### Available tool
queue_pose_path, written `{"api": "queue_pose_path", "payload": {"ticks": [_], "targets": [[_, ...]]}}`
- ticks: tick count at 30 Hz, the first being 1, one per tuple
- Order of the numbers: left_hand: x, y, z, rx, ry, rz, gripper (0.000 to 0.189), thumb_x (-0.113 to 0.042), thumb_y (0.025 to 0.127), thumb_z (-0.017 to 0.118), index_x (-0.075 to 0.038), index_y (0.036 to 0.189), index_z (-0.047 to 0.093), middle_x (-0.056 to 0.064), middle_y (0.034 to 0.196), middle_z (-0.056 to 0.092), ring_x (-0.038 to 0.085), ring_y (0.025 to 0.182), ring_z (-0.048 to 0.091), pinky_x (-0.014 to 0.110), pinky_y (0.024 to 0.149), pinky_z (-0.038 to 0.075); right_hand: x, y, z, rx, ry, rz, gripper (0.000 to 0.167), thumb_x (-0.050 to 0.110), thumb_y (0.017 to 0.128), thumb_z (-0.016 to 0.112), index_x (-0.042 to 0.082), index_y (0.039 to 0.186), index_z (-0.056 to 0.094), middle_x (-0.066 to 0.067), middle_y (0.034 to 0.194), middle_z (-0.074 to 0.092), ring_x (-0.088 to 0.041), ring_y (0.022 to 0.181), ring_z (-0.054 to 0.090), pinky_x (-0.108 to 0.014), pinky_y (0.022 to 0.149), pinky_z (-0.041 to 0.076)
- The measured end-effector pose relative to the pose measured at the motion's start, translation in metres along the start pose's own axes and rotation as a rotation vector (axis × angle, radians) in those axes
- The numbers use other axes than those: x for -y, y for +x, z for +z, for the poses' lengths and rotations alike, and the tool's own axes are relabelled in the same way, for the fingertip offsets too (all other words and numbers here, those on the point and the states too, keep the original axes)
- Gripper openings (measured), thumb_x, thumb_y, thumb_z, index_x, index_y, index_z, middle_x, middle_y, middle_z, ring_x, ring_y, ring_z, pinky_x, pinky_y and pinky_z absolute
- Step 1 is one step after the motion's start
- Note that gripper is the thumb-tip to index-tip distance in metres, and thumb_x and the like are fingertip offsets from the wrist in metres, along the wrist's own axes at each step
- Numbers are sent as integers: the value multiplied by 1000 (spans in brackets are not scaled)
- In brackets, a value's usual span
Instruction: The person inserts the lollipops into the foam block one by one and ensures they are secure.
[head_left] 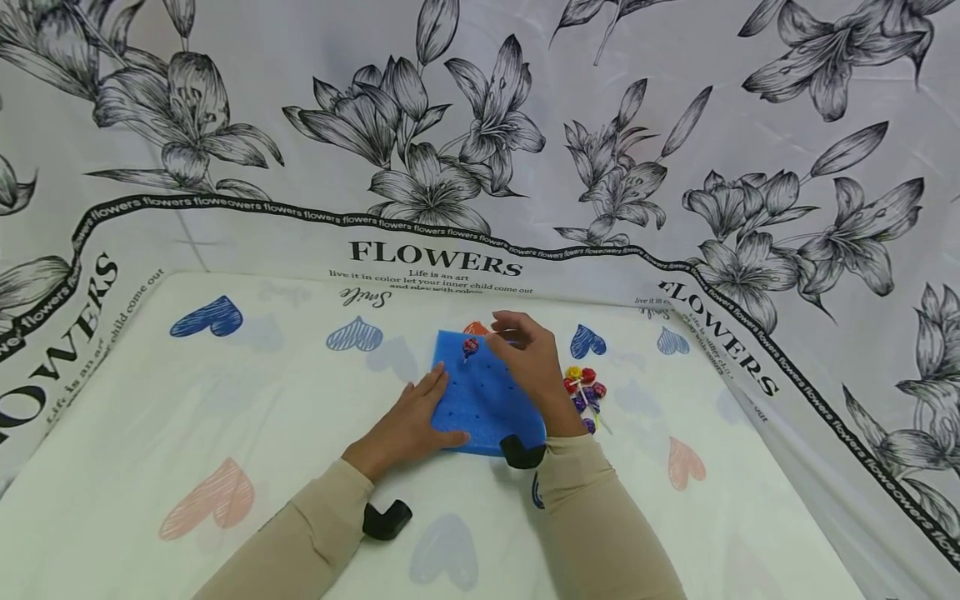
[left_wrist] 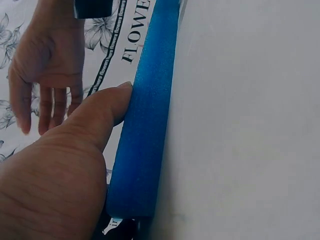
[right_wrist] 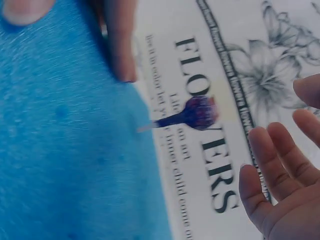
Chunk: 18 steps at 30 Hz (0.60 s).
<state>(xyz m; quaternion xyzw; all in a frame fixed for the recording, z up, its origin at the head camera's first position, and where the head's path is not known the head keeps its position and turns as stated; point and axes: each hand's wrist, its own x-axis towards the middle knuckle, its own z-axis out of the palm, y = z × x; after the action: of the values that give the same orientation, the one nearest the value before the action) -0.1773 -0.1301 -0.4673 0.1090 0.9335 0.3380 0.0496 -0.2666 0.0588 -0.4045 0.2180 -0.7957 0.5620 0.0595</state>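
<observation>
Plainly, floral drapery [head_left: 637, 50] backs the heart-printed cloth [head_left: 300, 400], left fingers [head_left: 431, 382] straight against blue foam [head_left: 483, 404] (right fingers [head_left: 516, 322] relaxed, empty).

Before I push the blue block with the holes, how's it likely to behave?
The blue block looks like foam, so it's probably light and slightly squashy. Its broad, flat shape suggests it would slide rather than roll or tip. The lollipop standing in it on a thin stick might wobble.
</observation>
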Motion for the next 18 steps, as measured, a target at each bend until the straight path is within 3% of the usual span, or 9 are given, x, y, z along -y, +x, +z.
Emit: {"api": "queue_pose_path", "payload": {"ticks": [5,12,16,18], "targets": [[0,-1,0,-1,-8,1,104,-56,80,71,-2,153,20,6,160,6,29,144,10,44,115,6,15,-4,-14,6,2,-31,32,15,91,69,10,123,64,-12,113,64,-19,101,63,-37,89,51],[-1,-2,0,-9,-23,15,104,-56,80,72,-2,152,19,6,160,6,29,144,10,44,115,8,60,-21,-38,-14,-7,-116,33,-1,90,65,-8,122,59,-22,111,62,-35,103,61,-45,90,49],[-1,-2,-1,-4,-29,16,104,-55,80,72,-2,153,19,6,160,5,29,144,9,44,115,7,66,-26,-54,-39,-7,-181,33,-6,89,63,-11,121,58,-26,110,60,-38,102,60,-39,89,50],[-1,-3,-1,0,-32,15,104,-54,81,72,-2,153,19,6,160,5,29,144,9,44,115,8,58,-27,-64,-54,1,-213,34,-7,89,64,-9,122,59,-25,111,60,-38,102,60,-36,88,50]]}}
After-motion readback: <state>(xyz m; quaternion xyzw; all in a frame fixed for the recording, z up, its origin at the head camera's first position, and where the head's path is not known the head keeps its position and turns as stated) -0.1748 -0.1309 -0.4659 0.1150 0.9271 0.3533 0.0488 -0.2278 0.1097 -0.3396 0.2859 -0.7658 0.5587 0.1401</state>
